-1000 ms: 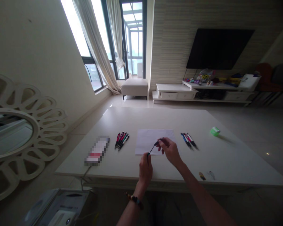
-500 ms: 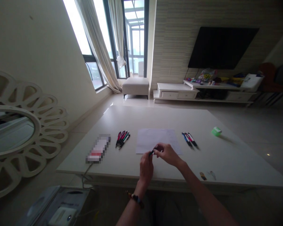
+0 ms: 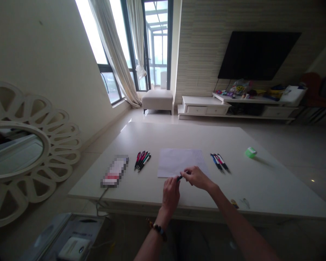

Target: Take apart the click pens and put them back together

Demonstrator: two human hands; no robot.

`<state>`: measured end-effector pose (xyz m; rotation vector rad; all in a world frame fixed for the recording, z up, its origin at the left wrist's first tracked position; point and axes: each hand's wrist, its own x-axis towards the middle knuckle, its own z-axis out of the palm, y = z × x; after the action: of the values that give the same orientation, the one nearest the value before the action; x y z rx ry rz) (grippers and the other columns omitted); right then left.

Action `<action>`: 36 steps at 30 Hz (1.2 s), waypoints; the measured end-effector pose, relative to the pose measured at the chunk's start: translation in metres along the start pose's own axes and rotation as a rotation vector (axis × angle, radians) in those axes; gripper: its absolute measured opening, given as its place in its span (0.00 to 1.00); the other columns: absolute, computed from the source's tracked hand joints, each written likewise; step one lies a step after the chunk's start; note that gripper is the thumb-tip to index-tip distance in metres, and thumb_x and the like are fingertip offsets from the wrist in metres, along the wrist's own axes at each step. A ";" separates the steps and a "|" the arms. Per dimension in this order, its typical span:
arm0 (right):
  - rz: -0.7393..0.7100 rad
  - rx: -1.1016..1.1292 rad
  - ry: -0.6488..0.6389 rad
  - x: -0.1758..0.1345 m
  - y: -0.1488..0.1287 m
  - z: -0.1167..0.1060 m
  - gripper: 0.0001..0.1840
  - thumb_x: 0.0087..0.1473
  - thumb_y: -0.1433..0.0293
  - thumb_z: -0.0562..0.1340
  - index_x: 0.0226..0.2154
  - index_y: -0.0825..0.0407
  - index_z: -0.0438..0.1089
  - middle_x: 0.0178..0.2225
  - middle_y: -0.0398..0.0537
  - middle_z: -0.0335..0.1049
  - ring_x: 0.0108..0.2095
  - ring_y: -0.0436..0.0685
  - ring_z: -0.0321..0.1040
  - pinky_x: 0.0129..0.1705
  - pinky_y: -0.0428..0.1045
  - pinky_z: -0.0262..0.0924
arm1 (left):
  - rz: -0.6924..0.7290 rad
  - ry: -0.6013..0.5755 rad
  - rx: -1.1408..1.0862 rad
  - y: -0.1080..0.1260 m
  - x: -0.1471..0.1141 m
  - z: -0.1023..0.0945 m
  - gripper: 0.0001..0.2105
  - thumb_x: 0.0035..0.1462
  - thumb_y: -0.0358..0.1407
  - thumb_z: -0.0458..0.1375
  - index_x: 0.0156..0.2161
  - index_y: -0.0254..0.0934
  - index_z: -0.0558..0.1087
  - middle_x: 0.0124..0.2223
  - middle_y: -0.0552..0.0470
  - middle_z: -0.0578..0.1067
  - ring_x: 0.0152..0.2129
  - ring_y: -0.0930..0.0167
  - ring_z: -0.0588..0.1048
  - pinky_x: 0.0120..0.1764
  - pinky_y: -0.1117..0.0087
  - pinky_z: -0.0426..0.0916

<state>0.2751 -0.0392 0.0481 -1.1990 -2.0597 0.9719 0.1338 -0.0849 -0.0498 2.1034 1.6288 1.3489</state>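
Between my two hands is a dark pen (image 3: 179,177), partly covered by fingers. My left hand (image 3: 170,192) is closed round its lower left end. The fingertips of my right hand (image 3: 193,177) pinch it at the upper right end. Both hands are over the near edge of a white sheet of paper (image 3: 179,159) on the white table. To the left of the sheet lies a group of several pens (image 3: 142,160) in red, green and black. On its right lies another group of pens (image 3: 219,162) in blue, red and white.
A phone (image 3: 115,172), pixelated, lies at the table's left with a cable running off the edge. A small green container (image 3: 250,152) stands at the right. Near the front edge lie a small yellow-and-dark item (image 3: 234,203) and a pale clip-like item (image 3: 245,203).
My right hand has shifted slightly right along the pen, and the fingers of both hands are placed a little differently. The whole view has moved slightly.
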 end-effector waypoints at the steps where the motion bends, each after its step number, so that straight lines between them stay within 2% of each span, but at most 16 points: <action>1: -0.001 -0.007 0.014 0.000 0.001 0.001 0.21 0.52 0.61 0.55 0.16 0.55 0.67 0.12 0.39 0.59 0.15 0.46 0.55 0.19 0.43 0.46 | 0.007 -0.007 0.007 0.000 0.000 0.000 0.11 0.61 0.32 0.46 0.47 0.38 0.65 0.39 0.48 0.72 0.37 0.69 0.69 0.40 0.65 0.65; 6: -0.011 -0.003 0.053 -0.003 0.004 0.006 0.23 0.53 0.57 0.54 0.16 0.55 0.65 0.13 0.39 0.57 0.17 0.46 0.53 0.20 0.43 0.46 | 0.007 0.005 0.001 0.002 0.003 -0.002 0.11 0.61 0.32 0.46 0.46 0.39 0.65 0.38 0.48 0.73 0.37 0.69 0.70 0.39 0.66 0.66; 11: -0.042 0.154 0.107 -0.007 0.007 0.011 0.15 0.52 0.59 0.57 0.29 0.54 0.69 0.20 0.41 0.65 0.21 0.48 0.59 0.23 0.43 0.53 | -0.031 0.063 -0.047 0.003 0.004 -0.001 0.09 0.61 0.33 0.45 0.43 0.39 0.66 0.38 0.48 0.73 0.36 0.70 0.71 0.39 0.67 0.67; 14: -0.020 0.293 0.112 -0.006 0.013 0.019 0.17 0.51 0.59 0.58 0.37 0.54 0.70 0.24 0.44 0.68 0.21 0.48 0.61 0.23 0.44 0.56 | -0.035 0.057 -0.067 0.003 0.004 -0.001 0.09 0.61 0.33 0.45 0.43 0.38 0.66 0.38 0.48 0.73 0.37 0.70 0.71 0.39 0.66 0.67; 15: -0.014 0.336 0.117 -0.006 0.015 0.022 0.18 0.50 0.58 0.59 0.37 0.54 0.70 0.25 0.44 0.68 0.21 0.48 0.61 0.23 0.44 0.57 | -0.037 0.052 -0.073 0.003 0.004 -0.001 0.09 0.61 0.33 0.45 0.43 0.38 0.66 0.38 0.48 0.73 0.37 0.70 0.71 0.39 0.66 0.67; 17: 0.013 0.396 0.156 -0.005 0.019 0.029 0.18 0.46 0.57 0.62 0.31 0.55 0.72 0.22 0.44 0.67 0.20 0.48 0.59 0.22 0.44 0.56 | -0.038 0.038 -0.079 0.003 0.004 -0.001 0.09 0.61 0.33 0.45 0.42 0.38 0.66 0.38 0.49 0.73 0.37 0.70 0.71 0.39 0.67 0.67; 20: 0.070 0.388 0.317 -0.004 0.020 0.036 0.19 0.42 0.55 0.64 0.19 0.56 0.69 0.16 0.42 0.62 0.18 0.47 0.55 0.19 0.44 0.52 | -0.038 0.038 -0.076 0.003 0.004 -0.002 0.09 0.61 0.33 0.45 0.42 0.38 0.66 0.38 0.49 0.73 0.36 0.70 0.71 0.39 0.66 0.67; 22: 0.061 0.399 0.340 -0.004 0.019 0.037 0.20 0.41 0.54 0.65 0.21 0.56 0.70 0.17 0.41 0.62 0.19 0.47 0.55 0.19 0.43 0.52 | -0.055 0.046 -0.082 0.003 0.004 -0.002 0.09 0.61 0.34 0.45 0.43 0.38 0.66 0.38 0.48 0.73 0.37 0.70 0.71 0.40 0.66 0.67; 25: 0.044 0.498 0.261 -0.005 0.017 0.038 0.20 0.43 0.54 0.63 0.30 0.55 0.71 0.19 0.41 0.62 0.19 0.47 0.55 0.19 0.43 0.52 | -0.080 0.038 -0.106 0.003 0.004 -0.001 0.10 0.61 0.34 0.45 0.44 0.38 0.66 0.39 0.48 0.73 0.38 0.70 0.71 0.41 0.65 0.67; 28: 0.077 0.489 0.374 -0.003 0.017 0.042 0.19 0.41 0.55 0.65 0.24 0.56 0.69 0.17 0.40 0.59 0.18 0.46 0.53 0.19 0.43 0.51 | -0.072 0.023 -0.117 0.002 0.004 -0.001 0.10 0.61 0.34 0.45 0.44 0.39 0.66 0.40 0.48 0.73 0.38 0.69 0.71 0.41 0.64 0.67; 30: 0.074 0.489 0.430 -0.002 0.018 0.046 0.20 0.39 0.54 0.66 0.21 0.55 0.68 0.18 0.41 0.61 0.19 0.47 0.54 0.19 0.44 0.52 | -0.071 0.034 -0.128 0.000 0.004 0.000 0.10 0.61 0.34 0.45 0.44 0.38 0.66 0.40 0.48 0.73 0.38 0.69 0.71 0.41 0.64 0.67; 33: 0.074 0.586 0.364 -0.001 0.018 0.051 0.20 0.42 0.53 0.63 0.28 0.55 0.70 0.22 0.42 0.63 0.18 0.46 0.54 0.17 0.43 0.50 | -0.095 0.062 -0.145 -0.001 0.004 0.001 0.11 0.61 0.34 0.44 0.45 0.38 0.66 0.41 0.47 0.73 0.38 0.69 0.72 0.41 0.65 0.68; 36: 0.096 0.584 0.421 0.000 0.017 0.052 0.19 0.40 0.56 0.66 0.27 0.55 0.69 0.20 0.42 0.63 0.19 0.47 0.55 0.19 0.43 0.51 | -0.108 0.069 -0.148 -0.002 0.005 0.001 0.11 0.61 0.35 0.45 0.44 0.38 0.67 0.40 0.48 0.74 0.38 0.70 0.72 0.41 0.66 0.68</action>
<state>0.2444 -0.0495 0.0042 -1.0710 -1.2789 1.1440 0.1334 -0.0800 -0.0489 1.8779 1.5894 1.4735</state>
